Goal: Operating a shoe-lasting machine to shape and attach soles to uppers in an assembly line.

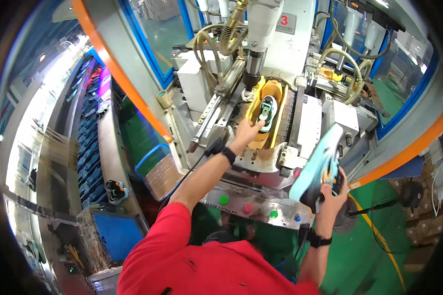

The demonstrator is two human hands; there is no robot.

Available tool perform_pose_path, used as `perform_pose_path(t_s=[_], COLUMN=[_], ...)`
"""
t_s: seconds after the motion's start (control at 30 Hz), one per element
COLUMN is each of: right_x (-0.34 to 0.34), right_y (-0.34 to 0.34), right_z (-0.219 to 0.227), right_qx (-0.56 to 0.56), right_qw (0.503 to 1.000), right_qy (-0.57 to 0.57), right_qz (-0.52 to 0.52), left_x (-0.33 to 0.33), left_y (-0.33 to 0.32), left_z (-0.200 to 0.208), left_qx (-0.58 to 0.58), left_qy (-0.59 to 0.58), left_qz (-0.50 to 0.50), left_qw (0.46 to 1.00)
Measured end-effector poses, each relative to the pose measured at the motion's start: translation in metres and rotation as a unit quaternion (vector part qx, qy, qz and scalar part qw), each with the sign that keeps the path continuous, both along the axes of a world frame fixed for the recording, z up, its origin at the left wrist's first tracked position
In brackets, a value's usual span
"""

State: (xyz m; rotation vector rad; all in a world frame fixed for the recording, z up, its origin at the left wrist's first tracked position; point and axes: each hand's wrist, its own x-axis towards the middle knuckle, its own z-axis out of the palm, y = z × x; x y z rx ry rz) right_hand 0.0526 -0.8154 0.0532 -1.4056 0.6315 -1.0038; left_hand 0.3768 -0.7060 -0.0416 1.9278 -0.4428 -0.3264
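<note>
Reaching into the machine's yellow-lined pocket (256, 138), my left hand (248, 133) has its fingers closed on the near end of a dark shoe (268, 112) with a mint and white top. The shoe sits inside the pocket, between its yellow side walls. Out to the right, in front of the machine, my right hand (333, 195) grips another shoe (316, 169). Its thick pale-mint sole faces left, and its dark upper with orange bits lies against my fingers. Each wrist wears a black band.
A metal panel with green, red and blue buttons (248, 208) runs along the machine's front. Metal clamps and hoses (209, 49) surround the pocket. An orange-edged frame (118, 81) stands to the left. Beyond it, a conveyor carries several dark shoes (89, 142). A fan (408, 194) is at right.
</note>
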Motion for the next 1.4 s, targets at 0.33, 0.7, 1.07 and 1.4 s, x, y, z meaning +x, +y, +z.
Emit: perform_pose_path(t_s=[0.33,0.7,1.07,1.4], right_x=[-0.006,0.257,0.417,0.282], right_y=[-0.03,-0.14,-0.057,0.067], right_z=[0.012,0.02,-0.142,-0.087], right_qx=[-0.07,-0.145,-0.323,-0.457], right_qw=[0.975,0.911,0.818,0.879], right_qy=[0.106,0.374,0.477,0.067], right_qz=[-0.18,0.098,-0.014,0.12], left_x=[0.077,-0.025,-0.116,-0.175], left_y=[-0.11,0.095,0.327,0.339], left_z=[-0.063,0.065,0.105,0.062], left_qx=[0.167,-0.266,-0.313,-0.351], left_qy=[-0.047,0.418,0.248,0.218], left_qz=[0.045,-0.035,0.276,0.433], left_qw=[0.984,0.868,0.874,0.801])
